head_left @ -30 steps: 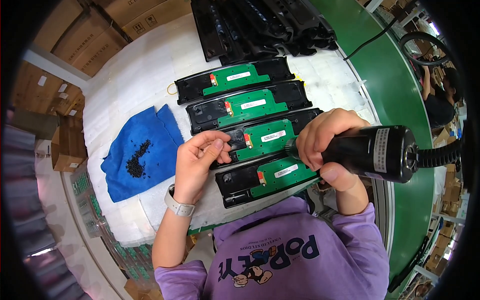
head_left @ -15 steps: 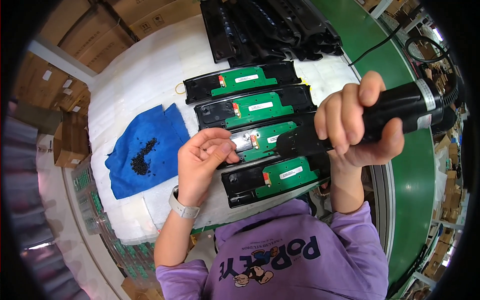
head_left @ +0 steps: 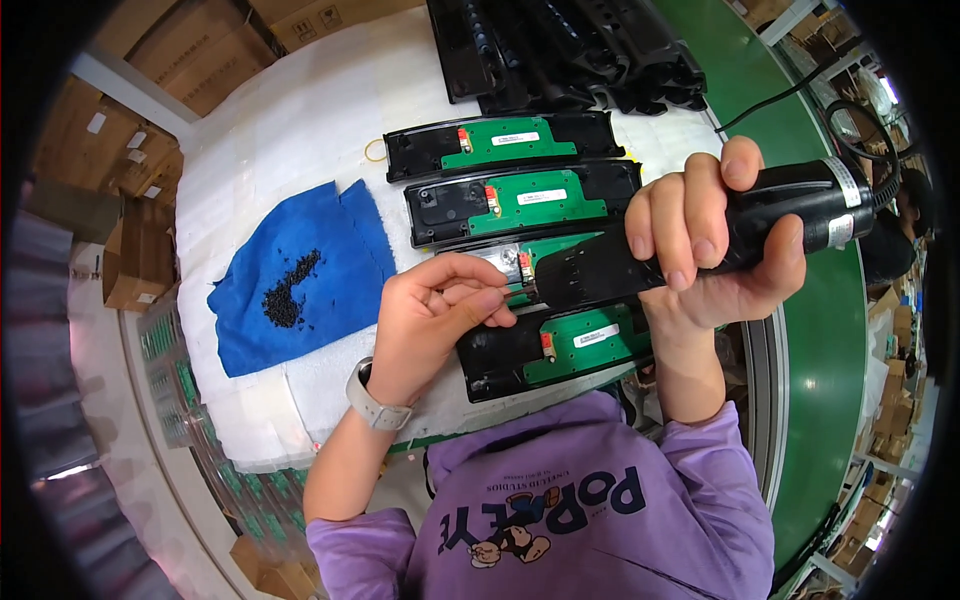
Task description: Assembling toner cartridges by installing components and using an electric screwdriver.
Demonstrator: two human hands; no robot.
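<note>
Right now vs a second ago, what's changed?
The right hand has swung the black power screwdriver leftward, its tip now near the fingertips of the left hand. Nothing visibly released. The four black panels and blue cloth stayed put.

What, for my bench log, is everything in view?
panels with circuit boards: four, black with green, table middle
power tool: one, black, in right hand
cloth: one, blue, left of panels
small pieces: many, black, on cloth
piled parts: count unclear, black, far side
covering: one, white, under panels
surface: one, green, right
boxes: several, brown, left and right
trayed pieces: many, green, lower left
other person: one, black clothing, right edge
watch: one, pale, left wrist
sweatshirt: one, purple, bottom
left hand: one, bare, near tool's tip
right hand: one, bare, gripping tool
</note>
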